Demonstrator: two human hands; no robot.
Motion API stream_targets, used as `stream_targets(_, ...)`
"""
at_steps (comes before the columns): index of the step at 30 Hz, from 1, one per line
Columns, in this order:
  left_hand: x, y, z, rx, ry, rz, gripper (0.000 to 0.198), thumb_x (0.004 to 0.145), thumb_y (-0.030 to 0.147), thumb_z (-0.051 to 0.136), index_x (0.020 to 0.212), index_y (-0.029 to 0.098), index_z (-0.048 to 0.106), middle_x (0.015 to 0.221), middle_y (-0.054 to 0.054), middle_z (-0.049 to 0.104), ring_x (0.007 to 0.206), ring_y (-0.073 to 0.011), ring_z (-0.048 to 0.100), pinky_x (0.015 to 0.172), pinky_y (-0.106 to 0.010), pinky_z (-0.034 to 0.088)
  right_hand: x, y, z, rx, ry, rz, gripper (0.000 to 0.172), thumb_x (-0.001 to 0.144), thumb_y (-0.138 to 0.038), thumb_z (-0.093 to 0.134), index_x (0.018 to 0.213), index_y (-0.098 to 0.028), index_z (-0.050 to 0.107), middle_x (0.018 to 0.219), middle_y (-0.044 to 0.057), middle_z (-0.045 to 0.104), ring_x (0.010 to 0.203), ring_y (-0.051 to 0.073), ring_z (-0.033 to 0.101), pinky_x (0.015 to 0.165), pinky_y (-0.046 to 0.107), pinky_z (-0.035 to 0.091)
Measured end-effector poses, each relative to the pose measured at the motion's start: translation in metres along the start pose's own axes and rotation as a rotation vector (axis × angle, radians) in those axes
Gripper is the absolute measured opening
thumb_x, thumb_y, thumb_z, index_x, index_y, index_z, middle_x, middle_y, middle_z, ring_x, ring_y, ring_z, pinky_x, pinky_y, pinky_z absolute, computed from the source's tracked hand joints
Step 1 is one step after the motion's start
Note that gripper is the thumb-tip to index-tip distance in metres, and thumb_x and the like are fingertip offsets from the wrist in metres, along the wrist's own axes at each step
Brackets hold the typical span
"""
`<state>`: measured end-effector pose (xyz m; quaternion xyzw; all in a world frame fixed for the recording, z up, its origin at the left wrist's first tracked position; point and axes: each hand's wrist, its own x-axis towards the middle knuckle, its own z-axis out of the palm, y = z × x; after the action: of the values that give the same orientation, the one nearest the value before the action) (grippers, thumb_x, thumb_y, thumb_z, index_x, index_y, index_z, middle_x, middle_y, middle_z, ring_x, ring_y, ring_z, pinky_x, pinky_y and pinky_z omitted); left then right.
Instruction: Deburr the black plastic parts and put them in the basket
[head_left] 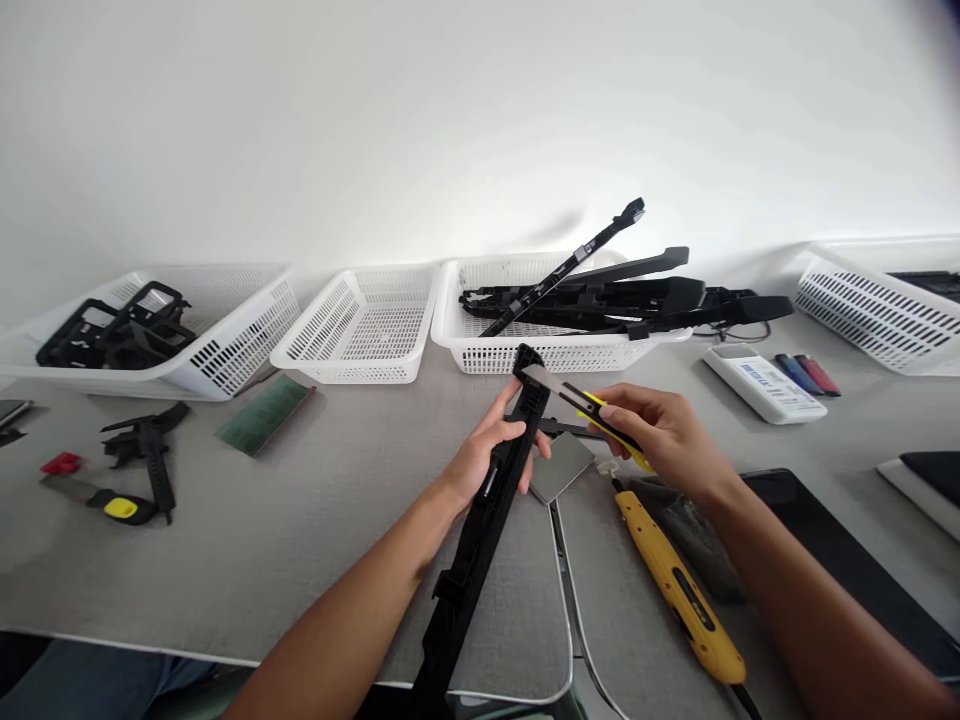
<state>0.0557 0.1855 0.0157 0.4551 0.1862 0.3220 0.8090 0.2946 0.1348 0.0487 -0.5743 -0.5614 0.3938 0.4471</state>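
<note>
My left hand (487, 450) is wrapped round a long black plastic trim strip (480, 535), which slants from the table's front edge up toward the middle basket. In my right hand (651, 425) is a yellow and black utility knife (596, 408) with its blade out. The blade tip meets or nearly meets the strip's upper end, just above my left fingers. Under my hands lies a grey square plate (562, 468). A yellow corded tool (679, 585) with a pale tip rests below my right hand.
White baskets line the wall: one (562, 355) piled with black strips that overhang its right side, another (244, 345) with black parts. A second knife (112, 505) and black pieces (154, 450) lie left. At right are a white box (765, 383) and a dark tablet-like slab (840, 560).
</note>
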Motion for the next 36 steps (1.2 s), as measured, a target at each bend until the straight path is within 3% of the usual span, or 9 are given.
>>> stream_targets(3,0.0008,-0.0003,-0.0004,-0.015,-0.007,0.009,0.093,0.098,0.051,0.062,0.174,0.024,0.014,0.085,-0.002,0.075,0.046,-0.0143,0.063,0.048,-0.025,0.048,0.0003,-0.0005,0.0011,0.018,-0.021,0.019,0.042,0.088,-0.058,0.072,0.102,-0.019,0.08,0.076,0.004,0.075,0.053,0.014,0.056,0.05,0.027,0.047)
stream_targets(7,-0.0004,0.0017,0.0008,-0.033,0.008,-0.013,0.093,0.099,0.046,0.063,0.174,0.026,0.013,0.081,0.0,0.072,0.05,-0.0142,0.064,0.051,-0.025,0.048,0.0013,0.001,0.0008,0.061,0.154,0.014,0.037,0.086,-0.053,0.075,0.102,-0.02,0.079,0.079,0.005,0.075,0.055,0.014,0.057,0.051,0.028,0.047)
stream_targets(12,-0.002,0.0067,0.0041,-0.061,-0.003,0.004,0.092,0.097,0.042,0.063,0.173,0.023,0.015,0.08,-0.001,0.072,0.051,-0.014,0.062,0.052,-0.024,0.046,0.0029,0.0014,-0.004,0.11,0.035,0.037,0.034,0.086,-0.05,0.074,0.1,-0.019,0.078,0.077,0.004,0.075,0.052,0.013,0.057,0.049,0.027,0.043)
stream_targets(17,-0.0007,0.0051,0.0033,-0.08,-0.039,-0.026,0.089,0.095,0.044,0.063,0.171,0.021,0.022,0.082,-0.004,0.074,0.05,-0.016,0.063,0.05,-0.026,0.045,0.0025,0.0016,-0.0035,0.134,0.174,0.04,0.032,0.086,-0.047,0.074,0.101,-0.019,0.077,0.078,0.004,0.075,0.052,0.013,0.057,0.05,0.027,0.043)
stream_targets(21,0.0004,0.0016,0.0006,-0.089,-0.07,-0.044,0.095,0.095,0.045,0.064,0.173,0.02,0.016,0.086,-0.007,0.077,0.049,-0.017,0.063,0.047,-0.026,0.044,0.0032,0.0041,-0.0023,0.145,0.101,0.037,0.033,0.086,-0.047,0.074,0.103,-0.019,0.078,0.08,0.005,0.076,0.054,0.013,0.058,0.052,0.028,0.045)
stream_targets(26,0.0,0.0011,-0.0002,-0.095,-0.082,-0.04,0.098,0.096,0.042,0.062,0.174,0.017,0.008,0.087,-0.007,0.077,0.049,-0.0161,0.063,0.049,-0.027,0.045,0.004,0.0059,-0.005,0.151,0.21,0.04,0.032,0.086,-0.048,0.075,0.099,-0.019,0.077,0.078,0.005,0.076,0.052,0.013,0.057,0.049,0.026,0.042)
stream_targets(31,-0.0003,-0.0001,-0.0009,-0.092,-0.091,-0.051,0.098,0.098,0.042,0.06,0.175,0.017,0.006,0.088,-0.008,0.077,0.05,-0.0163,0.063,0.049,-0.027,0.044,0.0038,0.0038,-0.0042,0.15,0.09,0.036,0.033,0.084,-0.048,0.076,0.1,-0.019,0.078,0.078,0.005,0.076,0.052,0.013,0.058,0.051,0.027,0.044)
stream_targets(36,-0.0002,-0.0011,-0.0017,-0.097,-0.089,-0.047,0.094,0.097,0.043,0.061,0.174,0.02,0.013,0.088,-0.007,0.077,0.05,-0.0161,0.063,0.048,-0.026,0.043,0.0059,0.0059,-0.0042,0.149,0.203,0.045,0.034,0.082,-0.049,0.077,0.1,-0.02,0.077,0.077,0.004,0.076,0.052,0.014,0.058,0.049,0.027,0.043)
